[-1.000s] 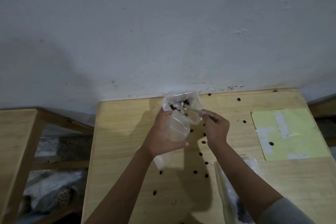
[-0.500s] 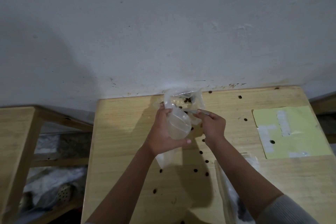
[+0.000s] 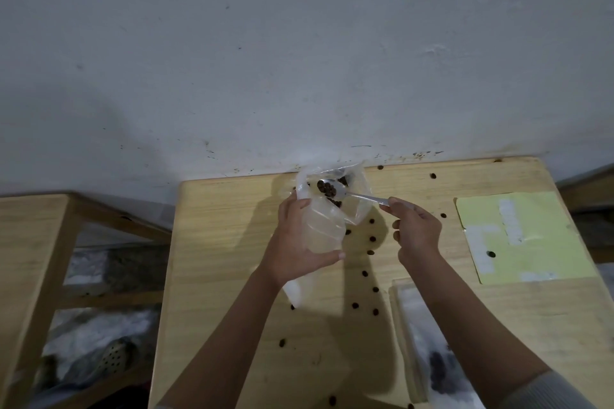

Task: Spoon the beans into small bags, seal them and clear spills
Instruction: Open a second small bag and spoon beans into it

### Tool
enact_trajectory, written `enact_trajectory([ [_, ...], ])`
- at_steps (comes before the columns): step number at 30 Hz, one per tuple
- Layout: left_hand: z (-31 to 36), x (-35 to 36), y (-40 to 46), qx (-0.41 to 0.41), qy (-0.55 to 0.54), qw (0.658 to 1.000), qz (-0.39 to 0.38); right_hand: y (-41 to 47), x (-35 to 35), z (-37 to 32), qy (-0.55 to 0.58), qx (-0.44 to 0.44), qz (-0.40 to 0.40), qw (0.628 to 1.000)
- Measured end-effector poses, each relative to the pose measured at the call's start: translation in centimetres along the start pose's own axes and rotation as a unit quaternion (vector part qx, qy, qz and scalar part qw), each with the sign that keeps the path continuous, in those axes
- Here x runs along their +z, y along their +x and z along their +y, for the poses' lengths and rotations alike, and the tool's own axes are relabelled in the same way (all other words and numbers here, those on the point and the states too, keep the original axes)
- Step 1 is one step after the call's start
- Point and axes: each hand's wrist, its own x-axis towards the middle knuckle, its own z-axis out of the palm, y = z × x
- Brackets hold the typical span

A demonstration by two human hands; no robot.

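My left hand (image 3: 295,244) grips a small clear plastic bag (image 3: 324,229) and holds it up above the wooden table (image 3: 232,242). My right hand (image 3: 415,231) pinches the handle of a metal spoon (image 3: 352,194). Its bowl carries several dark beans (image 3: 327,190) at the mouth of the small bag. Behind the spoon, by the wall, stands a larger clear bag (image 3: 357,186) with more beans in it. Several loose beans (image 3: 365,274) lie scattered over the table between and below my hands.
A yellow sheet with white tape patches (image 3: 518,236) lies at the right of the table. Clear bags holding beans (image 3: 428,352) lie near the front right under my right arm. A second wooden table (image 3: 30,236) stands to the left, with clutter beneath.
The spoon has come up out of the larger bag loaded with beans and now sits at the small bag's mouth. My right hand shifted slightly right. The left hand kept its grip.
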Motion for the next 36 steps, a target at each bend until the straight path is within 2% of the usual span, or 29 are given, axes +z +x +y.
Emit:
enact_trajectory([
  [8, 0.1, -0.1, -1.3, 0.031, 0.058, 0.997, 0.042, -2.1, -3.4, -2.1, -0.005, -0.058, -0.045, 0.997],
  [11, 0.4, 0.0, -1.5, 0.034, 0.093, 0.993, 0.067, -3.7, -4.1, -2.5, -0.020, -0.119, -0.077, 0.990],
  [14, 0.6, 0.2, -1.6, 0.039, 0.117, 0.989, 0.086, -5.3, -4.3, -2.6, -0.065, -0.221, -0.118, 0.966],
  [17, 1.0, 0.4, -1.6, 0.037, 0.133, 0.986, 0.096, -6.3, -4.3, -2.2, -0.152, -0.310, -0.160, 0.925],
  [19, 1.1, 0.5, -1.7, 0.036, 0.142, 0.984, 0.098, -6.3, -4.3, -2.1, -0.179, -0.346, -0.157, 0.907],
  [21, 1.0, 0.4, -1.7, 0.039, 0.139, 0.985, 0.095, -5.9, -4.3, -2.3, -0.152, -0.370, -0.138, 0.906],
  [24, 0.7, 0.3, -2.0, 0.032, 0.131, 0.987, 0.090, -4.7, -4.0, -2.4, -0.107, -0.378, -0.087, 0.915],
  [28, 0.2, 0.3, -2.2, 0.024, 0.111, 0.992, 0.060, -2.4, -3.2, -1.0, -0.112, -0.337, -0.030, 0.935],
  [36, -0.2, 1.0, -1.1, -0.036, 0.083, 0.994, -0.058, -0.1, -0.9, 2.3, -0.150, -0.283, -0.013, 0.947],
])
